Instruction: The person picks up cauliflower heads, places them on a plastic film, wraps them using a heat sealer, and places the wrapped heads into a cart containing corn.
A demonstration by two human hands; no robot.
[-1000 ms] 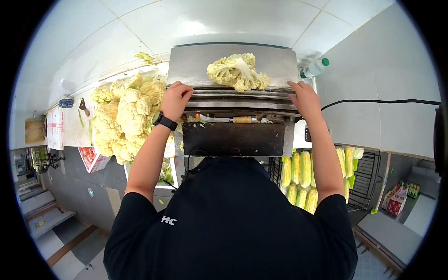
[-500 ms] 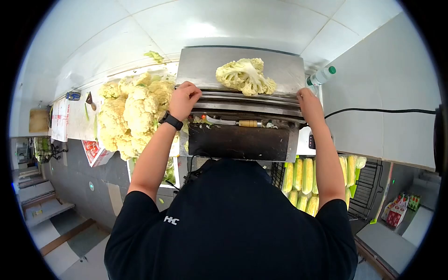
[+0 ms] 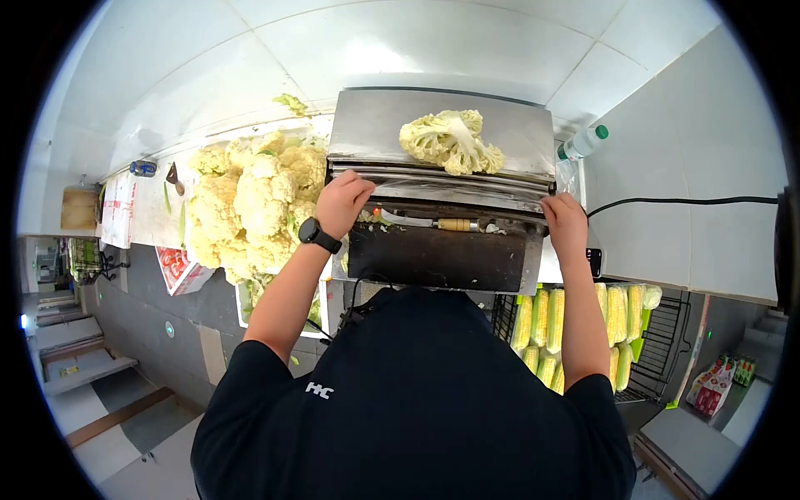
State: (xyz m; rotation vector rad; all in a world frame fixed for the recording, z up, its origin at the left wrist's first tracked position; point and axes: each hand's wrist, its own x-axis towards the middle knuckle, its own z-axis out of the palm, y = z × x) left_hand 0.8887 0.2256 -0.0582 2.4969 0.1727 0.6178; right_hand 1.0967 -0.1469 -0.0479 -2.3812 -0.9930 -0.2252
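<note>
A piece of cauliflower [image 3: 452,142] lies on the metal top plate [image 3: 367,125] of the wrapping machine. Clear film [image 3: 450,188] stretches across the slot in front of it. My left hand [image 3: 344,202], with a black watch at the wrist, pinches the film's left end. At the right end of the slot, my right hand [image 3: 566,222] has its fingers closed on the film's other side. A curved knife with a wooden handle [image 3: 454,224] rests on the ledge between my hands, above the dark front plate [image 3: 433,257].
Cauliflower heads [image 3: 265,196] are piled at the left. Packed corn [image 3: 618,312] fills a crate at the right. A bottle with a green cap [image 3: 583,142] stands by the machine, and a black cable [image 3: 683,200] runs along the right wall.
Both hands have come down toward my body, drawing the film over the slot. The whole view has shifted slightly, and the cauliflower piece still lies on the plate.
</note>
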